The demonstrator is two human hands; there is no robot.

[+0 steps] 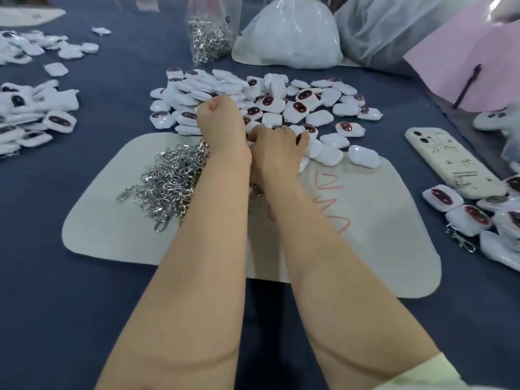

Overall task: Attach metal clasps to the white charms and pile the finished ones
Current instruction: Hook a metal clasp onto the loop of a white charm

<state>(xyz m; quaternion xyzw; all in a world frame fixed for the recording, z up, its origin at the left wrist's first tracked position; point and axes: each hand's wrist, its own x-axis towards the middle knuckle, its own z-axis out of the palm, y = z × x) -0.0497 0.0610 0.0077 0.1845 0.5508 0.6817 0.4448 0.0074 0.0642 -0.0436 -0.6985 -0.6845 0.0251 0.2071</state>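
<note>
My left hand (219,119) is curled into a fist over the near edge of the loose pile of white charms (270,102). My right hand (278,144) presses against it, fingers curled round a white charm (304,162) whose edge shows under the palm. A metal clasp (255,190) dangles between my wrists, and its upper end is hidden inside the hands. A heap of loose metal clasps (171,178) lies on the pale mat (374,237), just left of my left forearm. Finished charms with clasps (470,218) are piled at the right.
A clear bag of clasps (208,38) and white plastic bags (289,32) stand at the back. More charm piles (33,114) lie at the left on the blue cloth. A phone in a pale case (450,161) lies at the right, with a pink sheet (464,57) behind it.
</note>
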